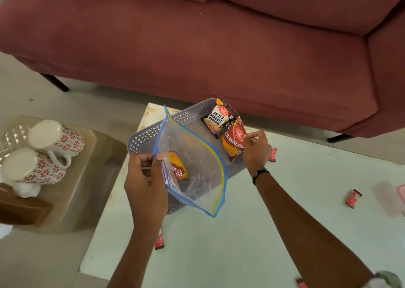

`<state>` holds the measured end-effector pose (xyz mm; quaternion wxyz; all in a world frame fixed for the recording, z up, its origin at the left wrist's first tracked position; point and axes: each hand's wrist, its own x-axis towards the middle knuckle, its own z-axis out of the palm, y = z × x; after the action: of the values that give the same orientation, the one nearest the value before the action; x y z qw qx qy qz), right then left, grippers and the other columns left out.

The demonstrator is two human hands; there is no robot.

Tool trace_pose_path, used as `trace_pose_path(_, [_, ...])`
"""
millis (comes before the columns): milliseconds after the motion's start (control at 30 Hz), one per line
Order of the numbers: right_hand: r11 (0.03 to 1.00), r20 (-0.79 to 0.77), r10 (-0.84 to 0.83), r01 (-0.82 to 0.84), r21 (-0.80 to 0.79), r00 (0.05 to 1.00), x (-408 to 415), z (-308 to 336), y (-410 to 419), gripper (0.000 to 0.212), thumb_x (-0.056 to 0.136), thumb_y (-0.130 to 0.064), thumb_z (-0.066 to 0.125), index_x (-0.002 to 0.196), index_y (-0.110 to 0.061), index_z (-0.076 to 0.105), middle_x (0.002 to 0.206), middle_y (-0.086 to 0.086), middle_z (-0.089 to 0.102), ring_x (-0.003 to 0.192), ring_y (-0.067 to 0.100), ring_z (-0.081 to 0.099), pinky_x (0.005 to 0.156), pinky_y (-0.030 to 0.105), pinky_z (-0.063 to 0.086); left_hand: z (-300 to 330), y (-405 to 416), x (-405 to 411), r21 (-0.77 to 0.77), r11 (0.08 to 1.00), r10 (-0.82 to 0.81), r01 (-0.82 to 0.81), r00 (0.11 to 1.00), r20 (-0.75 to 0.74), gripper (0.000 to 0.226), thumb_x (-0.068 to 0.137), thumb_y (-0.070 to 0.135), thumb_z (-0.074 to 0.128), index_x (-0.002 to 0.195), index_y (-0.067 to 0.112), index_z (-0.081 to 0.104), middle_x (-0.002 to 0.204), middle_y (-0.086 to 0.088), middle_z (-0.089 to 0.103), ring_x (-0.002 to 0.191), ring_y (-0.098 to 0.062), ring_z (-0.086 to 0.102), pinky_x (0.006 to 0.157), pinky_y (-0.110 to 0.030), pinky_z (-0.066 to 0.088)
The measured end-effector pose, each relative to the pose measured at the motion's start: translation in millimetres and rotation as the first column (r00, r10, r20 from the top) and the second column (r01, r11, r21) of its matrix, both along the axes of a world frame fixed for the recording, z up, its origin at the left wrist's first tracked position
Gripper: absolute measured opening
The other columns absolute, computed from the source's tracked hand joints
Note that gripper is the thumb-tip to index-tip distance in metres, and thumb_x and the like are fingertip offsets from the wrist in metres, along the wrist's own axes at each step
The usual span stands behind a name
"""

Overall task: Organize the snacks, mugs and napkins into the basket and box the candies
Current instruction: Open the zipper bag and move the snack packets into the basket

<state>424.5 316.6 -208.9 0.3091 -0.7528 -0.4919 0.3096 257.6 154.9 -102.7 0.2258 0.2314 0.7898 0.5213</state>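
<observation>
- While the left hand is pinching one upper lip of the clear zip bag, thumb and fingers clamped on the film, the bag is hanging open over the grey basket.
- Judging by its creases, the bag is behaving as thin, limp, slippery film; holding it at the stiffer zip strip, as the left hand is doing, is likely the surest grip.
- One orange-and-red snack packet is lying low behind or inside the film; which of the two cannot be told.
- The right hand is gripping the top edge of the bhujia sev packet between thumb and fingertips, and that packet is leaning against the basket's right wall.
- Appearing puffed and light, this packet is probably crushable; lifting by the sealed top edge seems safer than squeezing the body.
- The salted peanuts packet is standing at the basket's far corner, touching the bhujia sev packet.
- Red-wrapped candies are lying scattered on the white table, one just beside the right wrist, none boxed yet.
- Two patterned mugs are sitting mouth-down on a side table to the left, well apart from the basket; being ceramic, they are breakable and best taken by the handle.
- A maroon sofa is standing behind the table.
</observation>
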Motion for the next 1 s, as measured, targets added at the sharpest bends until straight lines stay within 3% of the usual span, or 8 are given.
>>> trace_pose_path(200, [0.998,-0.008,0.046,-0.046,-0.047,0.999,7.0,-10.0,-3.2,0.024,0.094,-0.023,0.056,0.106,-0.002,0.054,0.110,0.016,0.067,0.101,0.027,0.065,0.066,0.021,0.044,-6.7,-2.6,0.9,-0.045,0.999,0.003,-0.003,1.000,0.001,0.014,0.091,0.030,0.056,0.080,0.031,0.048,0.077,0.011,0.060,0.069,0.000,0.059,0.069,-0.031,0.052])
trace_pose_path(400, [0.998,-0.192,-0.032,0.041,0.047,0.981,2.2,62.5,-32.1,0.024,0.096,-0.021,0.051,0.113,-0.004,0.055,0.117,0.011,0.064,0.108,0.021,0.061,0.054,-0.002,0.041,3.5,-8.3,-2.5,-0.019,1.000,0.008,-0.009,0.998,-0.055,0.012,0.092,0.027,0.057,0.084,0.019,0.052,0.074,0.011,0.059,0.066,0.004,0.057,0.060,-0.017,0.047])
trace_pose_path(500, [0.972,-0.300,0.208,-0.163,0.167,0.931,-19.0,138.0,-66.8,0.015,0.096,-0.023,0.052,0.098,-0.012,0.063,0.098,0.004,0.071,0.089,0.011,0.067,0.066,0.009,0.050,12.2,-13.3,-8.5,-0.007,1.000,0.001,-0.001,0.996,-0.086,0.013,0.092,0.025,0.057,0.083,0.017,0.051,0.072,0.011,0.058,0.065,0.003,0.057,0.057,-0.012,0.046])
trace_pose_path(600, [0.845,-0.332,0.534,-0.502,0.184,0.778,-56.2,187.9,-104.8,0.016,0.096,-0.021,0.051,0.087,-0.014,0.063,0.081,0.001,0.071,0.076,0.010,0.068,0.071,0.018,0.051,18.4,-17.1,-17.0,-0.006,1.000,0.008,-0.009,0.992,-0.129,0.012,0.091,0.023,0.059,0.082,0.019,0.052,0.071,0.012,0.059,0.063,0.001,0.057,0.060,-0.028,0.051])
trace_pose_path(700, [0.548,0.035,0.836,-0.831,-0.097,0.548,-100.9,178.4,-116.8,0.025,0.096,-0.022,0.045,0.094,-0.007,0.064,0.087,0.010,0.068,0.086,0.025,0.064,0.074,0.030,0.043,22.4,-22.6,-21.9,0.009,1.000,-0.008,0.010,0.988,-0.152,0.011,0.089,0.020,0.062,0.082,0.019,0.055,0.071,0.012,0.059,0.064,-0.001,0.058,0.058,-0.039,0.054])
trace_pose_path(833, [0.328,0.251,0.936,-0.869,-0.369,0.246,-142.3,105.0,-106.9,0.032,0.099,-0.014,0.031,0.114,-0.003,0.057,0.116,0.018,0.061,0.114,0.033,0.053,0.091,0.035,0.035,22.1,-30.0,-23.9,0.026,0.999,-0.022,0.026,0.988,-0.152,0.011,0.090,0.021,0.061,0.081,0.019,0.055,0.071,0.012,0.060,0.064,-0.004,0.057,0.058,-0.040,0.054])
trace_pose_path(933, [0.441,0.372,0.883,-0.775,-0.452,0.286,-159.4,47.5,-109.3,0.051,0.093,-0.026,0.016,0.111,0.000,0.057,0.110,0.020,0.060,0.106,0.034,0.058,0.080,0.038,0.049,16.5,-33.6,-24.5,0.038,0.999,-0.002,0.007,0.992,-0.123,0.011,0.090,0.021,0.060,0.081,0.019,0.055,0.071,0.011,0.059,0.064,-0.003,0.057,0.058,-0.038,0.054])
trace_pose_path(1000, [0.480,0.369,0.872,-0.712,-0.512,0.321,-165.2,27.5,-112.9,0.061,0.074,-0.027,0.014,0.080,-0.003,0.069,0.075,0.015,0.066,0.065,0.031,0.066,0.046,0.029,0.054,12.1,-35.5,-23.4,0.048,0.999,0.001,0.005,0.993,-0.121,0.010,0.091,0.021,0.060,0.082,0.017,0.055,0.073,0.011,0.060,0.067,-0.004,0.057,0.059,-0.029,0.052])
